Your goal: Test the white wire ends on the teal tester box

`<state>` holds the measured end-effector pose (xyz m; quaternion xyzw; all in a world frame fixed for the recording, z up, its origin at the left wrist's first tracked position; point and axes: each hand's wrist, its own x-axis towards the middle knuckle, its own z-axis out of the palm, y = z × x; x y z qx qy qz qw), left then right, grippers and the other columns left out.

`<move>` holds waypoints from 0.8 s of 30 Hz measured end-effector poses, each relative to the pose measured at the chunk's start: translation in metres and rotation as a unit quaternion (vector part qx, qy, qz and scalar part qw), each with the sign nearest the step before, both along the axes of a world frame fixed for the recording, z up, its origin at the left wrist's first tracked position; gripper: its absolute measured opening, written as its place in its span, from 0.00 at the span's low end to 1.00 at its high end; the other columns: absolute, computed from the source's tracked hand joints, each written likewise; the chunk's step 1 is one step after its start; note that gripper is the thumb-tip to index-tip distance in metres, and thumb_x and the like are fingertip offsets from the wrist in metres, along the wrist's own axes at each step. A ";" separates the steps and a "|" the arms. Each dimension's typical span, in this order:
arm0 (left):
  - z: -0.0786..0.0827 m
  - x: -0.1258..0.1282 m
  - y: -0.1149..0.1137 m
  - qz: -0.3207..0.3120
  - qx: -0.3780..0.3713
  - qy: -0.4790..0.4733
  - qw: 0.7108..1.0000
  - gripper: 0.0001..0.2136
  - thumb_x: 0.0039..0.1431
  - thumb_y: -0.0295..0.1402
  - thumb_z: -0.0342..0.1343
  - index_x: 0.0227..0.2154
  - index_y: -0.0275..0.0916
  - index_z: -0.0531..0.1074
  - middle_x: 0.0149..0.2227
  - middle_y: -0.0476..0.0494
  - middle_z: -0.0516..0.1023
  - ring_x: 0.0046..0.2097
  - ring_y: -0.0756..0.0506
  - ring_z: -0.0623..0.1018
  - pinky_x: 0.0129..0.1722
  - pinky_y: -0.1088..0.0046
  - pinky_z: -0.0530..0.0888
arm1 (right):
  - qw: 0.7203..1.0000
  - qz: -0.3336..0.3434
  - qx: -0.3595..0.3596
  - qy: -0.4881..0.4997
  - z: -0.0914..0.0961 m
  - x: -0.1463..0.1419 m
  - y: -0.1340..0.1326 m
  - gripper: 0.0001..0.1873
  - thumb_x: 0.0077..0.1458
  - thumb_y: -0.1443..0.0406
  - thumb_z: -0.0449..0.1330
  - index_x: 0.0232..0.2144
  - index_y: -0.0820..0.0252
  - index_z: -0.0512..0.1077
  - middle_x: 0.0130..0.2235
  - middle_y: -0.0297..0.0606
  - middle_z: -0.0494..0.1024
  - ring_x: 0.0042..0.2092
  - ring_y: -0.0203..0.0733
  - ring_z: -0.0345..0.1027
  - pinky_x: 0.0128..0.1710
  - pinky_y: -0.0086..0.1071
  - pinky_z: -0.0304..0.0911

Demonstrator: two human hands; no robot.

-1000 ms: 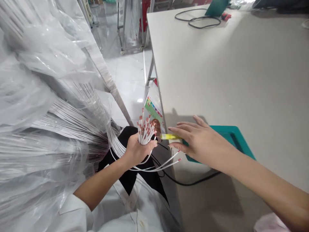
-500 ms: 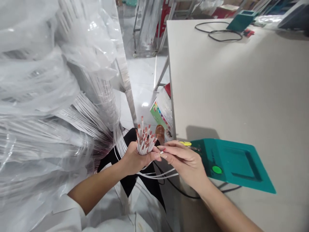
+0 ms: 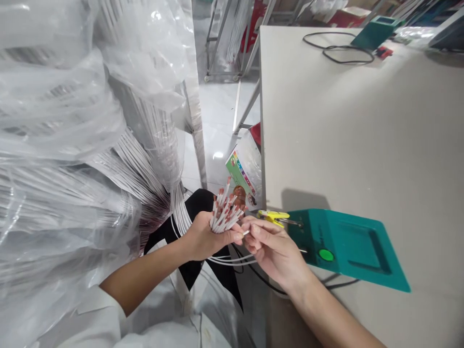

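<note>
My left hand point(image 3: 203, 237) is wrapped round a bundle of white cables point(image 3: 224, 217), whose reddish-brown ends point up and away from me. Between its thumb and finger sticks out the tip of one single white cable point(image 3: 246, 233). My right hand point(image 3: 273, 246) is closed at that tip, thumb and fingertips pinched together; whether it grips the cable itself or a small end piece is hidden. Just beyond my right fingers, a yellow clip point(image 3: 273, 216) sits by the edge of a teal device point(image 3: 348, 246) with a round green button. Loose white cable lengths loop below both hands.
Plastic-wrapped bundles of white cable point(image 3: 72, 169) fill the left side. A pale table point(image 3: 362, 130) spans the right, with another teal device point(image 3: 375, 34) and a black cord point(image 3: 348, 61) at its far end. A printed box point(image 3: 246, 164) stands on the floor between.
My right hand has turned and its fingers have curled in at the cable tip. The bundle in my left hand has shifted slightly right, and the yellow clip now shows more fully.
</note>
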<state>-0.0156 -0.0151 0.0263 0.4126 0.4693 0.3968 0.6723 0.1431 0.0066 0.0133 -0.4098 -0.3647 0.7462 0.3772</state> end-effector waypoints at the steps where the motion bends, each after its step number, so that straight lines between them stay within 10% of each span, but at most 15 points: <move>1: 0.000 -0.001 0.000 0.001 -0.003 0.003 1.000 0.09 0.46 0.34 0.59 0.20 0.33 0.74 0.18 0.49 0.71 0.23 0.52 0.69 0.25 0.77 0.65 | 1.000 -0.001 0.007 -0.013 0.002 0.003 0.001 0.10 0.41 0.57 0.67 0.24 0.57 0.78 0.21 0.32 0.69 0.19 0.27 0.56 0.15 0.23 0.55; 7: -0.005 0.001 -0.007 0.023 -0.026 0.034 0.999 0.08 0.46 0.34 0.60 0.21 0.33 0.75 0.17 0.50 0.69 0.20 0.54 0.65 0.21 0.78 0.61 | 0.928 -0.095 0.302 -0.194 0.011 0.024 0.001 0.14 0.55 0.64 0.56 0.45 0.48 0.73 0.40 0.38 0.74 0.26 0.31 0.65 0.24 0.29 0.65; 14: -0.001 -0.014 -0.020 0.061 -0.035 0.100 0.992 0.15 0.44 0.40 0.61 0.30 0.32 0.77 0.14 0.52 0.66 0.18 0.53 0.64 0.17 0.78 0.60 | 0.656 0.030 0.623 -0.425 -0.002 0.002 -0.025 0.23 0.55 0.69 0.54 0.54 0.64 0.64 0.49 0.51 0.73 0.52 0.49 0.66 0.50 0.46 0.64; 17: 0.007 -0.034 -0.031 0.097 -0.015 0.141 0.985 0.13 0.49 0.38 0.59 0.34 0.33 0.76 0.14 0.52 0.67 0.18 0.53 0.66 0.19 0.78 0.63 | 0.593 0.184 0.608 -0.495 -0.021 -0.013 -0.044 0.24 0.56 0.67 0.52 0.54 0.71 0.62 0.55 0.53 0.68 0.56 0.55 0.60 0.56 0.54 0.54; 24: 0.023 -0.078 -0.062 0.248 0.028 0.079 0.965 0.08 0.50 0.31 0.59 0.34 0.36 0.74 0.29 0.46 0.78 0.18 0.57 0.64 0.17 0.78 0.61 | 0.591 0.418 0.409 -0.556 -0.076 -0.028 -0.083 0.30 0.45 0.75 0.56 0.54 0.73 0.64 0.55 0.64 0.63 0.49 0.60 0.68 0.47 0.55 0.62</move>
